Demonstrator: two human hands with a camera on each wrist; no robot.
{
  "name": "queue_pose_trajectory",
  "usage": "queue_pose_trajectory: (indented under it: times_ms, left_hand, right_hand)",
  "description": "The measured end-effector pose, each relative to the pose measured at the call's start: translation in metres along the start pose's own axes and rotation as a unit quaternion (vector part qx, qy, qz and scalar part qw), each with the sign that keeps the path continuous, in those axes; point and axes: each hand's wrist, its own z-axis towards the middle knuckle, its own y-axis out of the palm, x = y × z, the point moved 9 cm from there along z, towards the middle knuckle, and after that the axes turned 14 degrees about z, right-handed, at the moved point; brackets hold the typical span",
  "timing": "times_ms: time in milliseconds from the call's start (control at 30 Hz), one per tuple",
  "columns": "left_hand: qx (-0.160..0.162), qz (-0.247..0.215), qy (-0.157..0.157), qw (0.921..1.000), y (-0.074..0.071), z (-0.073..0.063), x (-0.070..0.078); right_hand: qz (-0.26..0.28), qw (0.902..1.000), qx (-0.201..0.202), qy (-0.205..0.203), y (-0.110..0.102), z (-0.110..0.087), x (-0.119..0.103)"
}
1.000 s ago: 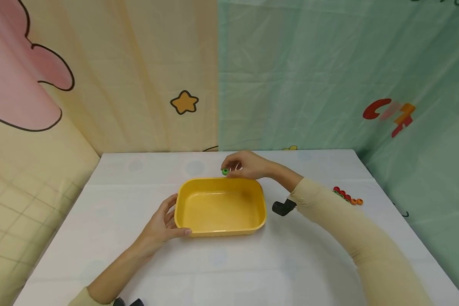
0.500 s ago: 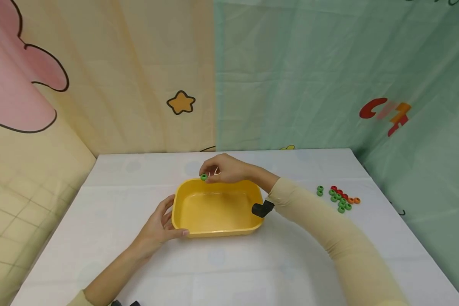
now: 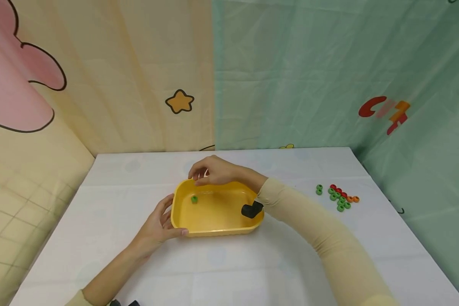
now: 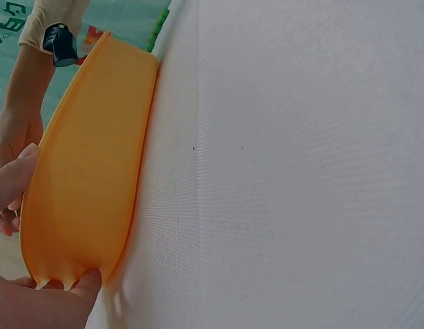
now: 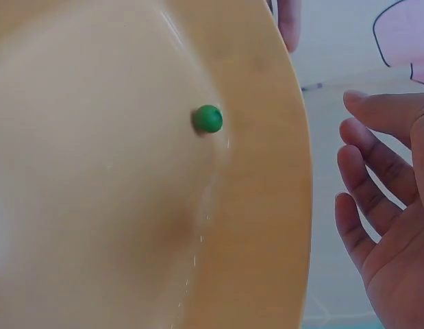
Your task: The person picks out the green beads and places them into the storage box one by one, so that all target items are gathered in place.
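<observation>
A shallow yellow tray (image 3: 219,214) lies on the table, its long side across the head view. My left hand (image 3: 157,229) grips its left end, thumb at the front rim and fingers around the outer wall; the left wrist view shows these fingers (image 4: 87,288) against the plastic. A single green bead (image 3: 194,199) sits inside, toward the back left. Over the back rim my right hand (image 3: 216,171) hovers with relaxed, slightly bent fingers. In the right wrist view nothing lies between its thumb and fingers (image 5: 362,168), and the bead rests on the tray's floor.
Several green beads (image 3: 342,199), a few red beads (image 3: 338,191) and two orange beads (image 3: 350,199) lie loose on the table to the right. Black wrist devices (image 3: 251,210) sit on both forearms. Printed curtains (image 3: 290,76) hang behind and beside the white table (image 3: 222,267).
My right hand has moved left along the back rim and let go of the green bead, which now lies in the tray. The left hand keeps its grip.
</observation>
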Motion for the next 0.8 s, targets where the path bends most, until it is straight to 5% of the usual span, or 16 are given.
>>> queue_pose_trajectory:
  times_ms: [267,800]
  left_hand:
    - [0.003,0.000,-0.011,0.9999,-0.001,0.000,-0.002]
    - [0.003,0.001,-0.006,1.0000,-0.001,-0.001,0.001]
  right_hand:
    - [-0.009,0.9999,0.002,0.009,-0.002,-0.002,-0.001]
    - [-0.012,0.9986,0.026,0.044,-0.023,-0.036,0.005]
